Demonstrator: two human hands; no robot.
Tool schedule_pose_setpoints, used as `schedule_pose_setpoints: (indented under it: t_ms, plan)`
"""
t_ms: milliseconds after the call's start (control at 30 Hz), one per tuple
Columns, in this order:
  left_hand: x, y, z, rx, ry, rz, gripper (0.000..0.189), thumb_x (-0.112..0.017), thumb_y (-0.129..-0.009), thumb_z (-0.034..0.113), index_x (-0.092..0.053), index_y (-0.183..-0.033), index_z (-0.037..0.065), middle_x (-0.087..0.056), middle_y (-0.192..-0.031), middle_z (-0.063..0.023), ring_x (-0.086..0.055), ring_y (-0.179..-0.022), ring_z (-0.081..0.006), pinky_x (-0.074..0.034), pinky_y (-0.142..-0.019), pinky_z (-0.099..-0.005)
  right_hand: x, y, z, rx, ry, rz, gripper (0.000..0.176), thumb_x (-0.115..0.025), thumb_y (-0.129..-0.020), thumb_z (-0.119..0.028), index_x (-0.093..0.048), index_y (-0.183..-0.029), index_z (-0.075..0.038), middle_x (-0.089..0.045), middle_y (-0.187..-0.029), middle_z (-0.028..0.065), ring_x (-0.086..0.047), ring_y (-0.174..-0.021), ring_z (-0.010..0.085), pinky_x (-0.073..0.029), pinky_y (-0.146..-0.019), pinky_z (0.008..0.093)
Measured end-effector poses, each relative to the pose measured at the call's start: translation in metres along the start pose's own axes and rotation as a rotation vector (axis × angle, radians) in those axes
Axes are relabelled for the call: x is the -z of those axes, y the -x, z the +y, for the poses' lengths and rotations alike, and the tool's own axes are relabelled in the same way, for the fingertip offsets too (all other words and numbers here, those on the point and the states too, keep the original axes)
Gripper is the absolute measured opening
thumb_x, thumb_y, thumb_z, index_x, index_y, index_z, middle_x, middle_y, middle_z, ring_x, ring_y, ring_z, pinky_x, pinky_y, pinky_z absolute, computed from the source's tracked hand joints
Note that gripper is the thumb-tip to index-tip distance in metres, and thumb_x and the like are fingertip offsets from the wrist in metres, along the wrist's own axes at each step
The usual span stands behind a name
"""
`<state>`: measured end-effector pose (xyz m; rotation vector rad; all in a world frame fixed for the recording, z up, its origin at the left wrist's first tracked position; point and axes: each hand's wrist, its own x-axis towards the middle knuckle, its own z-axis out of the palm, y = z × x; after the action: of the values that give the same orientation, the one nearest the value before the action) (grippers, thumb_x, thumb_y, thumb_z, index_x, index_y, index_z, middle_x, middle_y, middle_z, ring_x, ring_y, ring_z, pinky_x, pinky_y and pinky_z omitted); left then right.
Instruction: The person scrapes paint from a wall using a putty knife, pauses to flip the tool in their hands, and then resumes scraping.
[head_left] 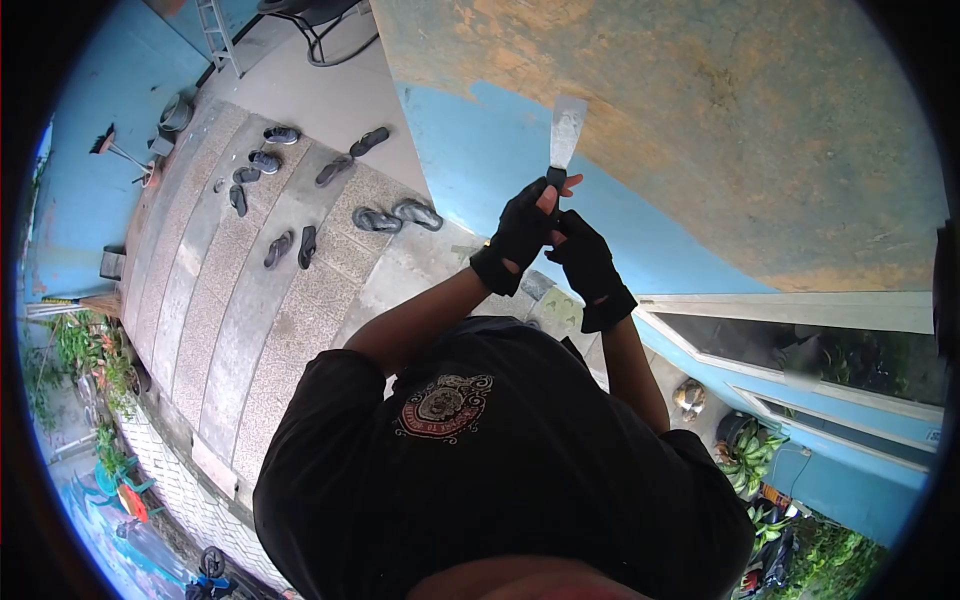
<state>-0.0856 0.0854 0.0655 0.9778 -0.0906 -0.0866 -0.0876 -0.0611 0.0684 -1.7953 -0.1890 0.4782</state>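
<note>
A putty knife [567, 132] with a wide metal blade smeared with pale residue points up and away from me, in front of the wall. My left hand [522, 228], in a black fingerless glove, is closed round its black handle just below the blade. Lower on the handle, my right hand [585, 258] in a matching glove is closed at its end, fingers bent close to the left hand. Behind the blade, the wall has blue paint [480, 150] bordering a large bare, brownish-grey patch [680, 130].
Several sandals [377, 219] and shoes [265, 161] lie on the tiled floor [235, 330] to the left. A metal ladder [218, 38] leans at the upper left. A window [830, 350] runs along the wall at right, with a potted plant [748, 455] below it.
</note>
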Motion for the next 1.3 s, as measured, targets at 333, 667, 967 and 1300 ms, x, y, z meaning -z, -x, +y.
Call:
schedule_pose_setpoints:
  t_ms: [333, 667, 967, 1300]
  plan:
    - [-0.058, 0.018, -0.088, -0.039, -0.056, -0.078, 0.045, -0.054, -0.099, 0.038, -0.057, -0.125, 0.002, -0.055, -0.133, -0.0044, -0.053, -0.108, -0.0105, -0.042, -0.098, -0.0282, 0.071, 0.046, 0.024, 0.38, 0.491, 0.06, 0.009, -0.063, -0.088, -0.014, -0.064, -0.093, -0.007, -0.067, -0.079, 0.0096, -0.065, -0.074, 0.0319, -0.051, -0.065, 0.0376]
    - [-0.043, 0.003, -0.102, 0.017, 0.452, 0.027, 0.041, -0.049, -0.099, 0.045, -0.057, -0.108, 0.006, -0.067, -0.098, -0.0099, -0.064, -0.078, -0.0187, -0.05, -0.067, -0.0282, 0.089, 0.045, 0.038, 0.07, -0.097, -0.296, 0.011, -0.059, -0.089, -0.012, -0.058, -0.097, -0.004, -0.063, -0.071, 0.0043, -0.064, -0.066, 0.0165, -0.05, -0.058, 0.0315]
    - [-0.032, -0.053, -0.085, 0.159, 0.647, 0.038, 0.038, -0.051, -0.098, 0.045, -0.054, -0.096, 0.008, -0.063, -0.084, -0.0063, -0.061, -0.08, -0.0228, -0.052, -0.08, -0.0384, 0.074, -0.001, 0.007, -0.289, -0.569, -0.25, 0.013, -0.053, -0.091, -0.011, -0.044, -0.099, -0.013, -0.045, -0.066, 0.0007, -0.042, -0.05, 0.0098, -0.037, -0.046, 0.0243]
    - [-0.014, -0.094, -0.093, 0.078, 0.747, -0.003, 0.043, -0.044, -0.099, 0.051, -0.049, -0.083, 0.011, -0.052, -0.068, -0.005, -0.055, -0.069, -0.0234, -0.048, -0.078, -0.0428, 0.062, -0.031, 0.004, -0.384, -0.851, -0.25, 0.012, -0.055, -0.095, -0.016, -0.043, -0.094, -0.015, -0.04, -0.06, -0.0034, -0.036, -0.044, 0.0079, -0.032, -0.041, 0.0238]
